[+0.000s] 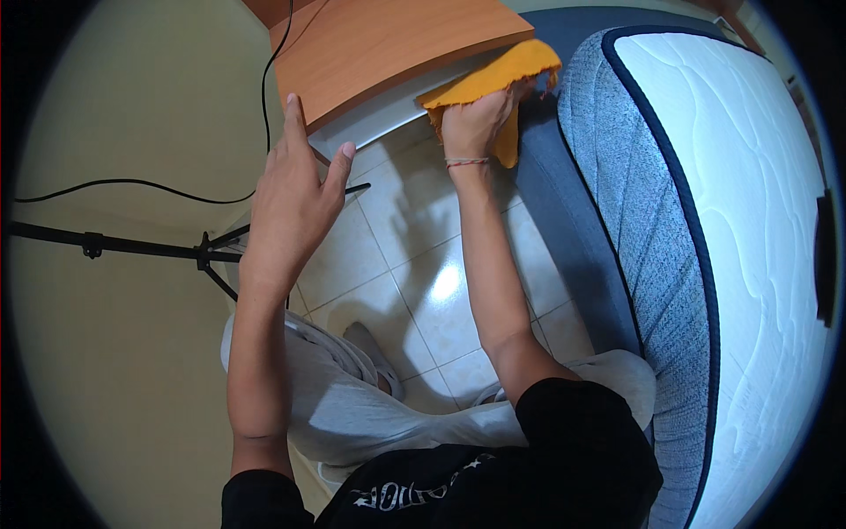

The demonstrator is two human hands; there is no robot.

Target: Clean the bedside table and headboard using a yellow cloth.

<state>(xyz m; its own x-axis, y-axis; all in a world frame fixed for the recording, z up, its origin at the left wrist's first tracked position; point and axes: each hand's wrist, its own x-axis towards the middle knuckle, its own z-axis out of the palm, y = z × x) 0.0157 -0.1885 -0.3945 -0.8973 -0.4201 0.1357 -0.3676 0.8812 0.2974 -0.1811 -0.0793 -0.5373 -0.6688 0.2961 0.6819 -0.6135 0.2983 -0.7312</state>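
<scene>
My right hand (481,119) grips a yellow cloth (492,76) with frayed edges, just below the front edge of an orange-brown wooden tabletop (390,53). The cloth drapes over the fingers and hides most of them, and one end hangs down beside the wrist. Under the wooden edge a whitish panel (377,125) shows. My left hand (297,175) is at the near left corner of the tabletop, empty, with its fingers extended and the thumb apart. Whether the left fingertips touch the wood, I cannot tell.
A mattress (747,198) lies on a dark blue-grey bed base (562,225) at the right. At the left, a black tripod stand (145,248) and a black cable (158,188) are near the beige wall. Pale floor tiles (423,304) lie below, with my feet on them.
</scene>
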